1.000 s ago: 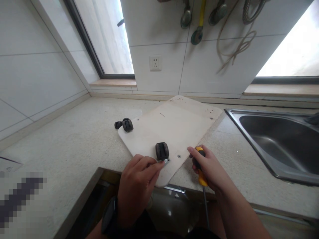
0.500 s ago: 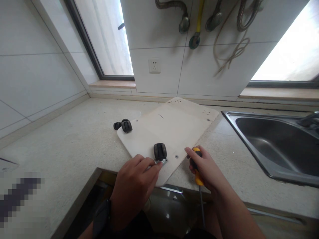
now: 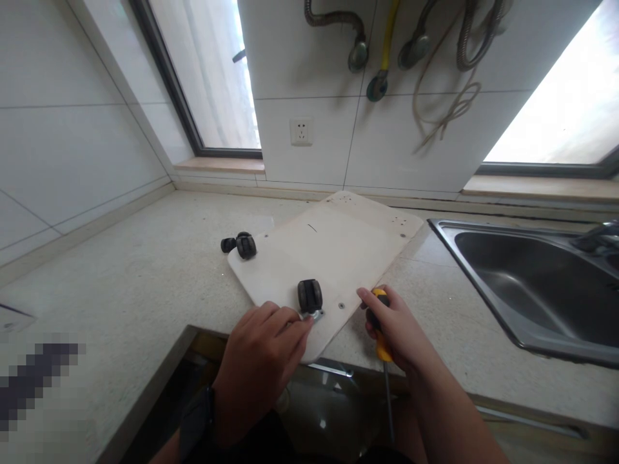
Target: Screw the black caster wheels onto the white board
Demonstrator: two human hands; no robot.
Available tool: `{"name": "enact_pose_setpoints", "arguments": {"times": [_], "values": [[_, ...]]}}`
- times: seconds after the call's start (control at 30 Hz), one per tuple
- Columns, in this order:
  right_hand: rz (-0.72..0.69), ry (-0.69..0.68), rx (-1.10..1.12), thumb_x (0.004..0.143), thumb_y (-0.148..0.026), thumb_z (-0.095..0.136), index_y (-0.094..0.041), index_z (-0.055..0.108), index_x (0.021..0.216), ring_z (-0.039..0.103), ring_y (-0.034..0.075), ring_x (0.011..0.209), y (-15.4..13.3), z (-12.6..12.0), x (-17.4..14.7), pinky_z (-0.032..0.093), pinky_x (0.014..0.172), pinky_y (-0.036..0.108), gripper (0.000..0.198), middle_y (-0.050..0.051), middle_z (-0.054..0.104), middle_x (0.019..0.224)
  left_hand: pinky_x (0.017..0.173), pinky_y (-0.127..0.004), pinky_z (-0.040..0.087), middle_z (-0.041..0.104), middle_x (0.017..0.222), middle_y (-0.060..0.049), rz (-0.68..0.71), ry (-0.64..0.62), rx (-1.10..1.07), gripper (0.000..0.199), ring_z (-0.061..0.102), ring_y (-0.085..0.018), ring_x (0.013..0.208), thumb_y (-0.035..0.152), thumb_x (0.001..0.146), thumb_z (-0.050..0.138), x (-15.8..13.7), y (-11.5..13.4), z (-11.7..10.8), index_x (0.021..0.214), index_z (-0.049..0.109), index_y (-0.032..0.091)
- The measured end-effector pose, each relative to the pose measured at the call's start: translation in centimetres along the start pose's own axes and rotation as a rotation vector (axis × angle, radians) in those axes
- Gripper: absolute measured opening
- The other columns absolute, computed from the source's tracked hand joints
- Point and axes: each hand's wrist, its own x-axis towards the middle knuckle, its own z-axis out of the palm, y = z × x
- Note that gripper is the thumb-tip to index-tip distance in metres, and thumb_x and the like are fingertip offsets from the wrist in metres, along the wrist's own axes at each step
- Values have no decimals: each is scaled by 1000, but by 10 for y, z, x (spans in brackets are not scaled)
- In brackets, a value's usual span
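Note:
A white board [image 3: 333, 258] with rounded corners lies slantwise on the countertop, its near corner at the front edge. Near that corner a black twin-wheel caster [image 3: 310, 296] stands on a small metal plate. My left hand [image 3: 265, 345] is closed at this plate, fingertips pressed on it and thumb mostly hidden. In my right hand [image 3: 397, 325], beside the board's right edge, is a screwdriver [image 3: 383, 348] with a yellow and black handle. Its shaft points down past the counter edge, towards me. Another black caster [image 3: 246, 245] sits at the board's left corner.
To the right is a steel sink [image 3: 483, 283] with a faucet. A further small black caster [image 3: 227, 245] shows just beyond the board's left corner. Below the counter edge a drawer or cabinet gap [image 3: 309, 399] stands open. Pipes and a socket [image 3: 302, 131] are on the wall behind.
The view has shifted very slightly. My right hand and the screwdriver have moved a touch to the left; the left hand stays on the caster plate.

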Motion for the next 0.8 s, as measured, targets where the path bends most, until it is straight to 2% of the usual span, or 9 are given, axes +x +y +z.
{"name": "enact_pose_setpoints", "arguments": {"times": [0.4,0.6,0.7,0.8], "values": [[7,1,30,90,-61,72,-25,54,95,57,12,54,-2,0,-1,43,49,26,41,-3,61,76,77,-44,49,74,97,-5,-17,38,-35,14,63,-26,86,14,103,61,3,1,0,110,72,19],[2,6,50,89,-61,73,-24,53,95,57,11,53,-5,2,-3,40,46,25,42,-3,62,81,81,-43,50,75,100,-6,25,131,-61,18,64,-25,89,12,103,58,0,0,-2,115,71,16],[-1,1,54,88,-61,73,-24,53,96,57,11,53,-6,2,-3,40,46,25,43,-2,63,84,81,-41,50,74,97,-5,123,165,-78,18,63,-22,87,10,102,60,1,-3,-8,115,71,15],[-3,-3,50,88,-63,74,-24,54,95,57,11,53,-5,1,-2,41,47,25,44,-4,61,79,71,-39,48,72,87,-3,348,108,-85,12,60,-21,80,12,100,60,7,-3,-17,101,71,15]]}}
